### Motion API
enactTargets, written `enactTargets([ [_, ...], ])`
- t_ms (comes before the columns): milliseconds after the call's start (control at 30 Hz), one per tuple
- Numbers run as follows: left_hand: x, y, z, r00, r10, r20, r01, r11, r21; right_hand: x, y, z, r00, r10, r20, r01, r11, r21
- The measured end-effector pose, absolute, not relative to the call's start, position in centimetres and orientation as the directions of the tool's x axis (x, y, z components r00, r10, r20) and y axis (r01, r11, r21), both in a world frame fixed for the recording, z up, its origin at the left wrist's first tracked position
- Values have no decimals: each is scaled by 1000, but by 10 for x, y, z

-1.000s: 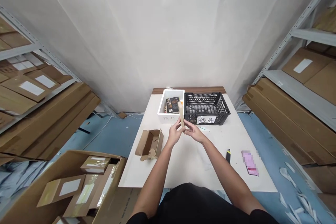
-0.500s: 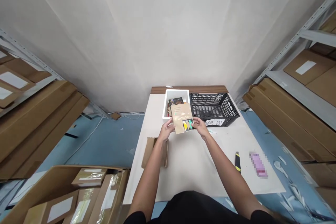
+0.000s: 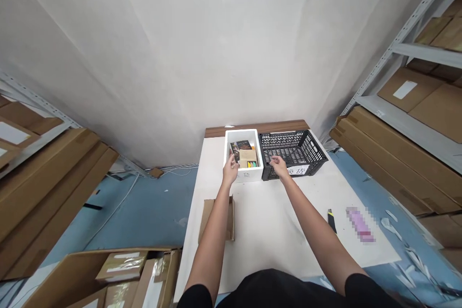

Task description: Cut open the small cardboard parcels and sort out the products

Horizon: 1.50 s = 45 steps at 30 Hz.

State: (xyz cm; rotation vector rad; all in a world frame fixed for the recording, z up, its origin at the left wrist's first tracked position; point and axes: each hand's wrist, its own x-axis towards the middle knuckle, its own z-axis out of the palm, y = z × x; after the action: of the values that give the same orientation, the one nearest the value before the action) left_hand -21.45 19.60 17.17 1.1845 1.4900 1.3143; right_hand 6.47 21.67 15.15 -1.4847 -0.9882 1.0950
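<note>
So the tan packet [image 3: 247, 156] was sitting in the white bin [image 3: 254, 174], long axis running roughly 12 to 6 (12 being the wall), tipped a touch toward 5, with its coloured end facing 6. Half a second earlier both hands had it up over the bin's front edge; by now it was down inside and the hands had spread apart.

Left hand [image 3: 230, 171] was at the packet's 8 o'clock, loosely curled with thumb and fingers apart, nothing visible in it; can't tell if it brushed the bin's rim. Right hand [image 3: 279, 166] was at about 4, half-curled over the near edge of the black crate [image 3: 313, 168], also gripping nothing I could see.

Packet's flat, squarish, matte like kraft card. A dark printed book [image 3: 244, 145] lay at its 12. Bin's smooth with a thick rim, crate's latticed plastic.
</note>
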Motion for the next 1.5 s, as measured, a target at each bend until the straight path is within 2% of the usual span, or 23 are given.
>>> enactTargets([
  [200,-170,144,125,-170,980,-101,199,135,971,124,136,88,287,939,-188,74,-218,-973],
  [400,-76,118,82,60,959,-277,442,223,869,202,63,46,356,889,-288,268,-392,-880],
  [500,-20,110,52,190,904,-382,600,202,774,238,26,20,378,848,-371,354,-503,-788],
  [600,33,103,18,281,822,-495,731,150,665,263,-11,-10,363,833,-418,416,-547,-727],
  [767,85,86,-35,345,703,-622,825,88,558,282,-70,-59,332,798,-504,446,-603,-661],
  [900,88,59,-59,359,628,-691,852,83,517,284,-96,-85,301,751,-587,395,-659,-640],
  [1033,83,21,-62,407,600,-689,807,118,579,271,-93,-90,343,697,-630,203,-710,-674],
  [1200,86,-26,-45,495,594,-634,681,188,708,244,-64,-63,253,739,-624,-123,-615,-779],
  [1300,78,-44,-26,513,659,-550,568,220,793,228,-50,-39,205,789,-580,-237,-535,-811],
  [1400,44,-50,2,553,740,-383,344,216,914,209,-44,-14,224,819,-529,-315,-453,-834],
  [1467,-3,-47,24,500,821,-275,247,169,954,191,-43,2,283,821,-497,-346,-396,-851],
  [1500,-35,-45,36,423,875,-237,259,134,957,179,-43,11,317,818,-480,-346,-371,-862],
])
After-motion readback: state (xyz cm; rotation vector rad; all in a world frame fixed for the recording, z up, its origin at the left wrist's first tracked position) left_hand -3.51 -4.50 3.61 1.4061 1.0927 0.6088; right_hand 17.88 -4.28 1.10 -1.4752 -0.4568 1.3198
